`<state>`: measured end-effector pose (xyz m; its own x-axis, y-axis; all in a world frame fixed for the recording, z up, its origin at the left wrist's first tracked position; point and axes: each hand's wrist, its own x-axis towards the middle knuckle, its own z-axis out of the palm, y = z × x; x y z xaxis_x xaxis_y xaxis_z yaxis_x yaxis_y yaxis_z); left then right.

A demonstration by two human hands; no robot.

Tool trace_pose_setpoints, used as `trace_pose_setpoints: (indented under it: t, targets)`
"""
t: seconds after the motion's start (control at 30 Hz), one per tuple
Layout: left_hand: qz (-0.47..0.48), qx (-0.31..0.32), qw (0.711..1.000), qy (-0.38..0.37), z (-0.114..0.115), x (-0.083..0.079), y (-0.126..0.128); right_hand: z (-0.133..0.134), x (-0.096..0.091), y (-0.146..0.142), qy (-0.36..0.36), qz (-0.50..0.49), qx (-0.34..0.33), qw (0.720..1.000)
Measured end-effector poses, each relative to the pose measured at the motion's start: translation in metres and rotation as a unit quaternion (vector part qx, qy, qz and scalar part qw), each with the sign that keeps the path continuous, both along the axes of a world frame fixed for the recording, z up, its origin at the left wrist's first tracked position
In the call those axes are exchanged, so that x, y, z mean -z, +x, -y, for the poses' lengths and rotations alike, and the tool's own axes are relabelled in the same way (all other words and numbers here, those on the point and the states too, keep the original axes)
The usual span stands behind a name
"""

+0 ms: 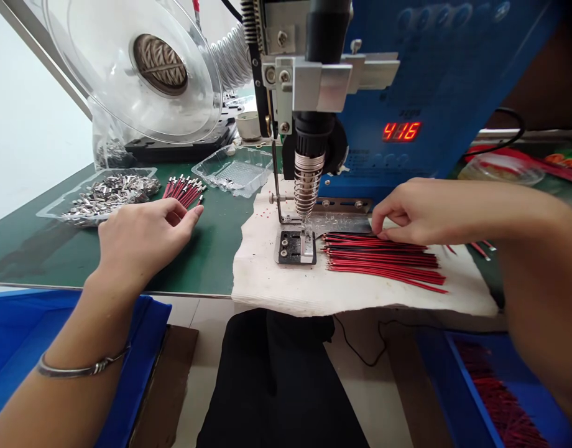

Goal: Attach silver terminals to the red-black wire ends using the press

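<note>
My left hand (143,242) is curled over the near end of a bundle of red-and-black wires with metal terminals (186,190). One wire end shows by the thumb tip, but what the fingers hold is hidden. My right hand (402,214) pinches at the back edge of a row of red-and-black wires (383,260), closed on a wire there. These wires lie side by side on a white cloth (276,289). Left of the row stands the press head (308,180), with a spring around it, above a small black metal base (286,252).
A clear tray of metal terminals (115,193) sits at the left, and another clear tray (237,171) lies behind the bundle. The blue machine (435,81) shows 416 in red. A large clear reel (127,68) stands back left. Below right is a blue bin (467,386) of wires.
</note>
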<state>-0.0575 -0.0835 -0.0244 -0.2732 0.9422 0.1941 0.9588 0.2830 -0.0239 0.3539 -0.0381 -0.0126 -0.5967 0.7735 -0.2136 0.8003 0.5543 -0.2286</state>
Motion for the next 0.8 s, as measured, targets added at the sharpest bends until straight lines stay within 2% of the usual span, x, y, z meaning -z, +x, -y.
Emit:
trace_pose_setpoints:
  t: [0.23, 0.43, 0.57, 0.63, 0.73, 0.8]
  targets:
    - [0.000, 0.012, 1.000, -0.002, -0.002, 0.000, -0.002, 0.004, -0.006, -0.003, -0.040, 0.032, 0.064, 0.997]
    - [-0.022, 0.002, 0.999, -0.027, 0.002, -0.003, -0.002, -0.002, -0.001, 0.005, -0.019, -0.008, 0.019, 1.000]
    - [-0.023, -0.001, 0.999, -0.046, 0.004, -0.004, -0.006, 0.000, -0.004, 0.007, -0.005, -0.009, 0.030, 1.000]
    - [-0.026, -0.004, 0.998, -0.052, 0.004, -0.003, -0.008, 0.005, -0.013, 0.006, 0.003, 0.003, 0.067, 0.998]
    - [-0.039, -0.007, 0.997, -0.066, 0.003, -0.004, -0.010, 0.013, -0.031, 0.009, 0.020, 0.065, 0.201, 0.977]
    - [-0.043, -0.010, 0.997, -0.069, 0.002, -0.004, -0.011, 0.014, -0.040, 0.017, 0.016, 0.062, 0.265, 0.962]
